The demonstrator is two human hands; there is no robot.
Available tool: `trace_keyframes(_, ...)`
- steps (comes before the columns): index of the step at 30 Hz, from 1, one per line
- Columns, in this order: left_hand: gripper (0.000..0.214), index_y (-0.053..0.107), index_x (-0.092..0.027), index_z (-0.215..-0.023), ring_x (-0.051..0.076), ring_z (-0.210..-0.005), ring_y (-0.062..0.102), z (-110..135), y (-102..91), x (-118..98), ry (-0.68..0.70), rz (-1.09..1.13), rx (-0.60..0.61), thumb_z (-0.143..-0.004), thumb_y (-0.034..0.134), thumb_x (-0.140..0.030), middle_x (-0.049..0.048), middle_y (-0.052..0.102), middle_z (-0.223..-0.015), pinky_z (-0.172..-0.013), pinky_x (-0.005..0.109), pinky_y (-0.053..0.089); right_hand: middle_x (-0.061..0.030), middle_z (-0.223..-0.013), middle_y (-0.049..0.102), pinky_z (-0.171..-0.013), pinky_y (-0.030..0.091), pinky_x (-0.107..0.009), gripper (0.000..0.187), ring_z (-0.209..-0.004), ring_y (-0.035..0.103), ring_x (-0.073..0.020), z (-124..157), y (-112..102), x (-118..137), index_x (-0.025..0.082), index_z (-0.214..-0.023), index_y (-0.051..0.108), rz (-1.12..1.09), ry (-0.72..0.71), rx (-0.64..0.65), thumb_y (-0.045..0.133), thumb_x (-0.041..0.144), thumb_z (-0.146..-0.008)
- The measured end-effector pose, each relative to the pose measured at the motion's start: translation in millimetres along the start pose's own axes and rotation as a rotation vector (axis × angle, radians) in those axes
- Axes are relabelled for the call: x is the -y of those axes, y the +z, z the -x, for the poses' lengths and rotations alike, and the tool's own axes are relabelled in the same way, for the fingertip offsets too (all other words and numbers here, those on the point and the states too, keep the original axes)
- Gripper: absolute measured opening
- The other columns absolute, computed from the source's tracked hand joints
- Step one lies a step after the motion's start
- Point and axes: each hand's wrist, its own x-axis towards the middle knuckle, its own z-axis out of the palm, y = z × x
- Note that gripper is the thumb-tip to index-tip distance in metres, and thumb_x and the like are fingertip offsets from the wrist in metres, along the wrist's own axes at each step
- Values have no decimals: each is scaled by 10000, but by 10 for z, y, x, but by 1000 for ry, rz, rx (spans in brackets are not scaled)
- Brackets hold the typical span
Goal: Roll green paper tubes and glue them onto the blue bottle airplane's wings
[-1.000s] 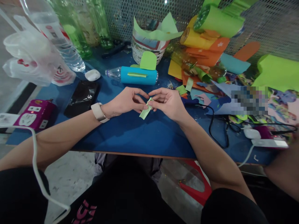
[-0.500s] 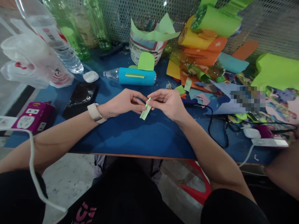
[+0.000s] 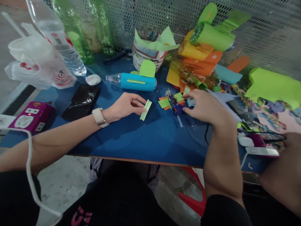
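My left hand point(image 3: 124, 106), with a white watch on its wrist, pinches a small folded light green paper strip point(image 3: 145, 110) just above the blue table point(image 3: 150, 138). My right hand point(image 3: 204, 106) has left the strip and reaches right, fingers curved over a dark blue glue gun point(image 3: 176, 108) that lies among small paper scraps point(image 3: 166, 103). I cannot make out whether the fingers grip it. A plastic bottle wrapped in blue paper point(image 3: 137, 82) with a green paper fin lies behind the hands.
Green and clear bottles point(image 3: 70, 37) and a plastic bag point(image 3: 37, 66) stand at the back left. A black phone point(image 3: 81, 101) and a purple power strip point(image 3: 25, 117) lie left. Coloured paper rolls point(image 3: 204, 40), sheets and cables crowd the right. Another person's arm point(image 3: 282, 169) shows at the lower right.
My right hand let go of the green strip and moved right to the glue gun. My left hand keeps the strip, now lowered toward the table. The camera tilted slightly.
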Motion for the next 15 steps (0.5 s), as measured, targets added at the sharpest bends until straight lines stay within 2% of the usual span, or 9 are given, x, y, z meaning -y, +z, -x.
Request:
trace_keyframes(3,420,887,-162,-975,235,-812,849,0,5,2,7,-17,-10,-699,1121,-376,114,885,-929,-768,351,749,-196,-1387,777,-1102,609,-594,513,-1302,738,-451,-40,208,-278,188,-1341,777,59,-11,103,785,277,-836)
trace_keyframes(7,431,894,-174,-957,230,-822,847,6,-2,-2,-22,0,-10,-666,1135,-382,107,885,-929,-782,338,746,-202,-1299,801,-977,621,-553,427,-1163,773,-418,-107,400,-356,184,-1297,777,68,-43,106,693,271,-887)
trace_keyframes(11,434,902,-178,-981,228,-827,851,-7,-18,25,-27,20,-11,-671,1137,-371,104,886,-944,-761,317,745,-159,-1210,815,-905,600,-502,352,-1072,769,-386,-70,301,-328,233,-1236,747,-18,-30,103,696,284,-892)
trace_keyframes(15,463,892,-172,-973,221,-810,846,-22,-21,58,-17,31,-38,-656,1147,-394,99,879,-923,-777,321,750,-171,-1212,793,-866,575,-481,370,-1019,746,-374,-5,132,-298,236,-1296,680,-83,34,-18,697,357,-946)
